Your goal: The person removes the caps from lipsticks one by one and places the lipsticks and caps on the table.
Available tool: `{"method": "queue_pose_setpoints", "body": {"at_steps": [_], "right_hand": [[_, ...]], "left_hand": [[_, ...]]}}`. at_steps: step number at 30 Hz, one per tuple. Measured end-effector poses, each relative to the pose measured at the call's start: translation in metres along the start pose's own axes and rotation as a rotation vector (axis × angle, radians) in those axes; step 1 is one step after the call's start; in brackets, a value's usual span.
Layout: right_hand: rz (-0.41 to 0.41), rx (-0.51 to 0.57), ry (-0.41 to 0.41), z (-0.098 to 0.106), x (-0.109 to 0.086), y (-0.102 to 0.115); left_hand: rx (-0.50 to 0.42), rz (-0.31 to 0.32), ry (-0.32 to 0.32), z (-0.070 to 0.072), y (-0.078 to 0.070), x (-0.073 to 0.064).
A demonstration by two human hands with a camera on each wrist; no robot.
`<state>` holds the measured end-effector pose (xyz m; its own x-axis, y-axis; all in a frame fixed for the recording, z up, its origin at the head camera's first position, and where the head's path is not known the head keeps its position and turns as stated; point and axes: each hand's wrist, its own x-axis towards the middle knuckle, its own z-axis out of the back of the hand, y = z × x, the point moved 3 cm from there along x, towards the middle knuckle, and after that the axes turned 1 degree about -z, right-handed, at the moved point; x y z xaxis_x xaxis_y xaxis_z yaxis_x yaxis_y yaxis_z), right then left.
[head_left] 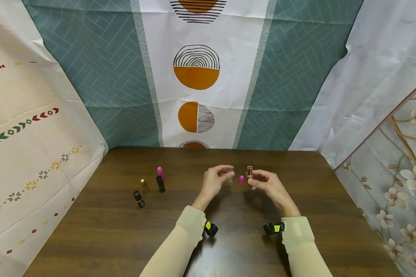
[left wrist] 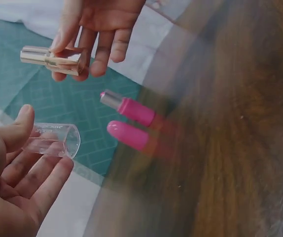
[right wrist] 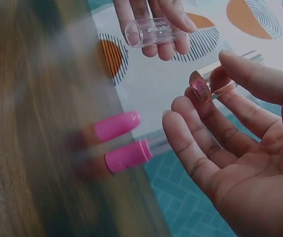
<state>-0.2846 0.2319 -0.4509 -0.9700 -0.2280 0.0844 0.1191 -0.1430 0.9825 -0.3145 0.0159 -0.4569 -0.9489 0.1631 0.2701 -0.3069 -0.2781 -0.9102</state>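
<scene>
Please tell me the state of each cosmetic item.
Clear cap: off, in left fingers.
Gold tube: uncapped, in right fingers.
Pink tube: uncapped, upright.
Pink cap: off, upright.
Second pink tube: upright, seemingly capped.
Second gold tube: upright, seemingly capped.
Farther black tube: upright, seemingly capped.
Nearer black tube: upright, seemingly capped.

We see a gold lipstick tube (left wrist: 57, 62), its base label (right wrist: 200, 87) seemingly pink, a clear cap (left wrist: 57, 139) with white lettering (right wrist: 158, 29), and a brown wood-grained tabletop (head_left: 222, 257).
</scene>
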Motion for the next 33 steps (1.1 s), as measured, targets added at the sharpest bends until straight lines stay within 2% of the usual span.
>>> {"method": "queue_pose_setpoints", "body": {"at_steps": [3, 9, 15, 23, 27, 33], "right_hand": [[-0.003, -0.010, -0.008, 0.004, 0.000, -0.003], [-0.003, -0.040, -0.017, 0.010, -0.003, -0.004], [-0.025, -0.148, -0.027, 0.016, -0.005, -0.005], [-0.051, -0.205, 0.000, 0.020, -0.005, -0.010], [-0.068, -0.257, 0.016, 0.019, -0.004, -0.016], [-0.074, -0.293, -0.014, 0.020, -0.004, -0.021]], "left_hand": [[0.030, -0.011, 0.020, -0.006, -0.001, 0.000], [0.031, 0.021, 0.067, -0.018, -0.003, 0.001], [0.050, 0.026, 0.085, -0.027, 0.001, 0.000], [0.133, -0.033, 0.092, -0.037, 0.002, -0.001], [0.156, -0.037, 0.081, -0.040, 0.003, -0.002], [0.203, -0.058, 0.078, -0.045, 0.003, -0.004]]}}
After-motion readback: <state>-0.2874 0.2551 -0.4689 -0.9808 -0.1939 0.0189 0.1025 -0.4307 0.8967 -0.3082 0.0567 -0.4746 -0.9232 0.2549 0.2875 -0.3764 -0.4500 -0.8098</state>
